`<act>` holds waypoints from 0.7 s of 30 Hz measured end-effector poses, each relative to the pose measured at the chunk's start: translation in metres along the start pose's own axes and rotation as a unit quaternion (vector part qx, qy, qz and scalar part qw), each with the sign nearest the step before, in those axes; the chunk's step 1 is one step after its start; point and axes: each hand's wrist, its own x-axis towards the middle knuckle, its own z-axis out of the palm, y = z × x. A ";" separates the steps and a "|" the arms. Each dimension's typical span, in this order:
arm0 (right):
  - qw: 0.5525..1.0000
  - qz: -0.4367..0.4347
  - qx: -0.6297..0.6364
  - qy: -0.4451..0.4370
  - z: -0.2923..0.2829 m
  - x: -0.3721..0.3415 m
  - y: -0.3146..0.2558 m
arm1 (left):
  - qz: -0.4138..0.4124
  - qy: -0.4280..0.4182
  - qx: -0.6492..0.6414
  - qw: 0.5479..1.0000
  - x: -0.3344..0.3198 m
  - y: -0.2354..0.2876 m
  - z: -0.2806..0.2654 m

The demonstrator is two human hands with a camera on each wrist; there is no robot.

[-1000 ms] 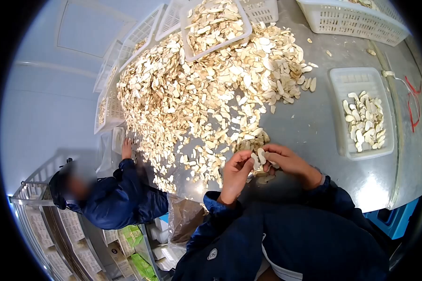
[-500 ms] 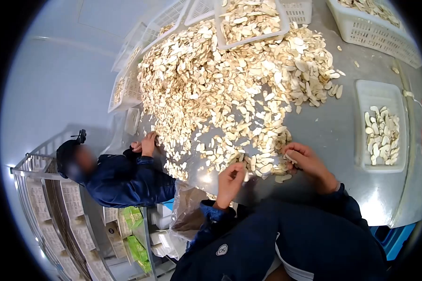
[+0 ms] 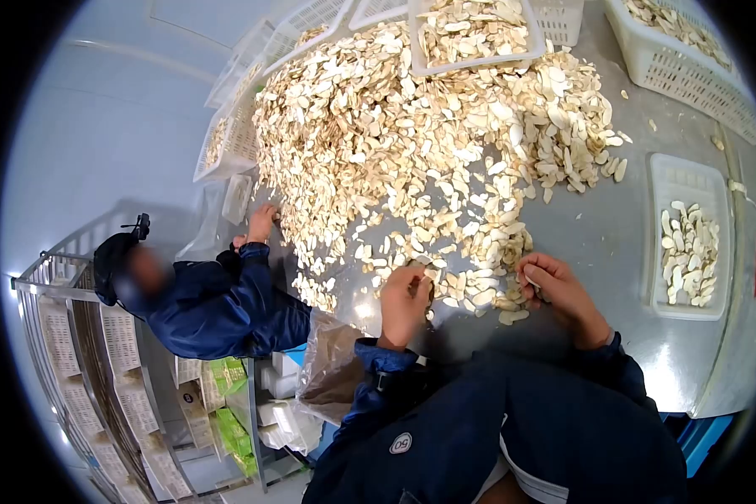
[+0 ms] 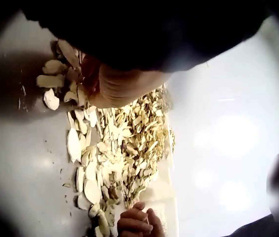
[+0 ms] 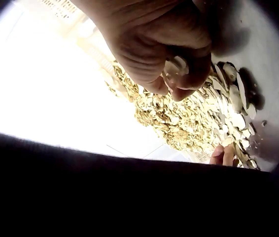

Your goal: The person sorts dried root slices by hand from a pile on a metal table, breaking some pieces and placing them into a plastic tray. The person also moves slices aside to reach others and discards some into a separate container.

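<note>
My right hand (image 3: 563,294) holds pale dried slices (image 5: 175,68) in its curled fingers, low over the table at the near edge of the spread. To its left is my left hand (image 3: 403,307), fingers bent down at loose slices (image 3: 449,286) on the metal table. Its fingertips are partly hidden, so I cannot tell whether a slice is pinched there. In the left wrist view the left hand (image 4: 124,89) is mostly covered by the dark sleeve, with slices beside it. The large heap of the same oblong slices (image 3: 353,134) lies beyond both hands.
A white tray (image 3: 659,252) with some slices stands at the right. Another filled tray (image 3: 477,67) sits on the heap's back, and white slotted baskets (image 3: 689,92) line the far edge. Another person (image 3: 218,307) works at the left, beside a plastic bag (image 3: 332,365).
My hands were close together over slices; they have moved apart, the left hand leftward and down to the loose slices. The head view has shifted. The other person's arms have moved.
</note>
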 end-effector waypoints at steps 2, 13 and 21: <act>1.000 0.006 -0.003 0.009 0.001 -0.001 -0.002 | -0.090 -0.010 -0.137 0.986 -0.007 -0.006 -0.007; 1.000 -0.007 0.002 0.003 0.000 0.000 -0.001 | -0.123 -0.009 -0.211 0.970 -0.016 -0.021 -0.015; 1.000 -0.007 0.000 0.002 0.000 0.000 0.000 | 0.161 -0.041 0.117 0.979 -0.015 0.008 -0.002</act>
